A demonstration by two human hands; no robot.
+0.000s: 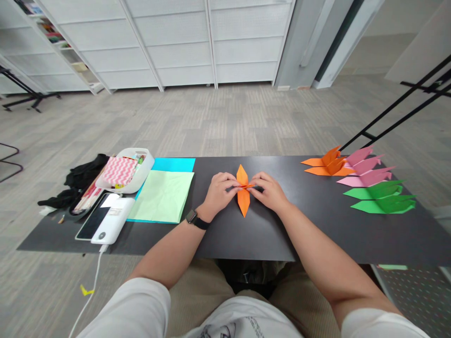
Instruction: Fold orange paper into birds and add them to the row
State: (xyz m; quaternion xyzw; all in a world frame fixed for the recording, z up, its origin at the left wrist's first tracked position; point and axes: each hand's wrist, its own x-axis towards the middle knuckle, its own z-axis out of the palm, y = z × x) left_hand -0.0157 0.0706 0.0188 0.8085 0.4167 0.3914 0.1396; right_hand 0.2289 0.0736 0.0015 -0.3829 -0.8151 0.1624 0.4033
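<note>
An orange origami crane (243, 202) is in the middle of the dark table, its two pointed wings spread toward and away from me. My left hand (222, 190), with a black watch on the wrist, pinches the narrow folded part on the crane's left side. On the opposite side, my right hand (268, 190) pinches the other narrow end between thumb and fingers. The fingertips cover much of these ends, so their exact shape is hidden. Both hands lie low over the tabletop, almost meeting at the crane's centre.
Finished-looking paper cranes in orange (327, 164), pink (366, 171) and green (384, 199) sit at the table's right. Pale green paper (164, 197) lies over blue sheets on the left. Beyond it are a white power bank (112, 220), a tablet-like device (92, 223) and a white box (143, 171).
</note>
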